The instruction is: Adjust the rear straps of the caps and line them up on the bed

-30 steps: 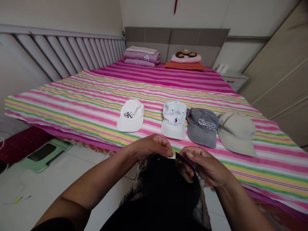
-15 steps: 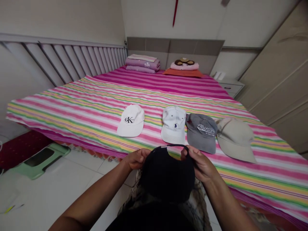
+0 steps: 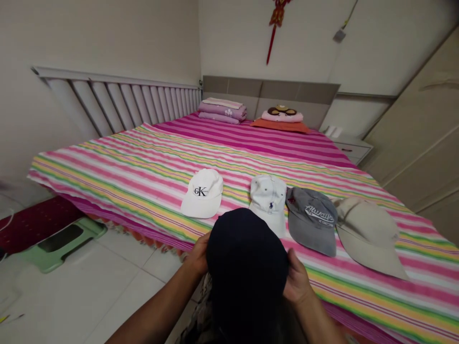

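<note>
A black baseball cap is held up in front of my body, its rounded crown toward the bed. My left hand grips its left edge, and my right hand grips the right edge with the thumb up; some fingers are hidden behind the cap. Beyond it on the bed lie a white cap with dark letters, a pale cap with a small navy emblem, a grey cap with white lettering and a beige cap. The black cap covers part of the pale cap's brim.
The bed has a striped cover. Folded bedding and a pillow stack sit by the headboard. A green stool stands on the floor at left, a nightstand at far right.
The black cap has turned over in my hands: its back opening faced the bed before, and the crown now hides it. The view has tilted upward.
</note>
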Motion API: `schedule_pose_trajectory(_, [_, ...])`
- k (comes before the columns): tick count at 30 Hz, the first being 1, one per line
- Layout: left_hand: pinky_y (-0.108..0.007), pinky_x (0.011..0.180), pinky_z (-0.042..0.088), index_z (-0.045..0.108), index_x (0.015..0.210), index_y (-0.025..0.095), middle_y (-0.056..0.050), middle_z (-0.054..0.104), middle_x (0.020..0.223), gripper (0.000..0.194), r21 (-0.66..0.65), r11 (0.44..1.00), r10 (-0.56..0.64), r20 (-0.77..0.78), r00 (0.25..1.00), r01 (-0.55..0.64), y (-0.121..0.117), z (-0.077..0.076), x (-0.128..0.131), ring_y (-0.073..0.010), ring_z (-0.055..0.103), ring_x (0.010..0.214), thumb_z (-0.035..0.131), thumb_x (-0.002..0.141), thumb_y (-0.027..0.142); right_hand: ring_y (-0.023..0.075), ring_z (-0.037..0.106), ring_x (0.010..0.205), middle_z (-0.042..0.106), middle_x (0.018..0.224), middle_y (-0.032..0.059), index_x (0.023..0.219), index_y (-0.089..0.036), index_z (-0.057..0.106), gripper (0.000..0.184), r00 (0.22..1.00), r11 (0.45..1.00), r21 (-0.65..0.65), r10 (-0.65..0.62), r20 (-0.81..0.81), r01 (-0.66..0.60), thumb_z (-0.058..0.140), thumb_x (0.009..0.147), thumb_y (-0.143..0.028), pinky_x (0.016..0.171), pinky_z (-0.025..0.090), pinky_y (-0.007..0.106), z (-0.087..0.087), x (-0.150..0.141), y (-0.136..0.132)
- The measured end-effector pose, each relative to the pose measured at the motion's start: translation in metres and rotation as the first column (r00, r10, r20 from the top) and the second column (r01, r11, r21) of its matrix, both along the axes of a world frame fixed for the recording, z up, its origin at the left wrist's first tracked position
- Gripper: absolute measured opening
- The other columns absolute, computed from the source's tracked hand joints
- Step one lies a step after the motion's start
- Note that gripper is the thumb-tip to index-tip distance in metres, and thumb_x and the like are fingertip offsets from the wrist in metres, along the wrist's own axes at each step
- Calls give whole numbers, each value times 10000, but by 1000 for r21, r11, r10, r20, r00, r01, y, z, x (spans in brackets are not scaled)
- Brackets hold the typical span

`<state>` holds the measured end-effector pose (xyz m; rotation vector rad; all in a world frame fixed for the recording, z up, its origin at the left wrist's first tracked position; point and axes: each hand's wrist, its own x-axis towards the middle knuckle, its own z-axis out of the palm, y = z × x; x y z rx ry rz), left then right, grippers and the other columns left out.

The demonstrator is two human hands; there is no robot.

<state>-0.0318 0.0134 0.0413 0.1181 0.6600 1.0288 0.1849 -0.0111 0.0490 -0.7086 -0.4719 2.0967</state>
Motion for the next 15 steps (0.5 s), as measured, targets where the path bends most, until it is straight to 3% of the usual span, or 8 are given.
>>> schedule_pose_trajectory(3, [-297,734,511,662,772,78,-66,687,654,213,-2,1000,-2,45,999,2,4,-4,-7,-183,656,651,456,790,130,159,663,671,731,704,1,731,-204,712,281,999,997,-60,-53,-5,52,811,486,-301,697,494,256,3,-8,8])
schedule_pose_trajectory(7, [-290,734,511,658,854,64,-83,697,712,220,8,998,-62,90,994,62,4,-15,-14,-190,662,689,489,807,199,185,663,647,725,673,13,770,-197,715,272,999,996,-80,-37,6,37,783,540,-326,757,495,313,-1,-15,14])
schedule_pose_trajectory(11, [-268,702,517,655,830,68,-78,697,711,168,-20,998,-54,41,998,55,2,-31,-20,-165,653,637,524,792,167,235,659,789,727,759,56,815,-199,705,351,996,998,-60,0,92,5,724,592,-468,866,442,396,-31,-15,-4])
schedule_pose_trajectory(13, [-279,736,515,650,857,79,-77,700,747,156,-19,1000,-1,40,999,2,3,-38,-25,-169,659,682,530,791,154,248,636,889,720,850,55,842,-229,694,336,990,999,18,-36,135,34,735,585,-441,888,423,404,-51,-17,-23])
schedule_pose_trajectory(15, [-297,773,509,644,880,97,-73,702,777,152,-22,998,61,35,998,-60,5,-42,-29,-180,663,734,531,792,146,267,616,948,708,893,48,894,-262,683,341,988,998,63,22,155,-32,736,586,-400,864,435,411,-68,-20,-42])
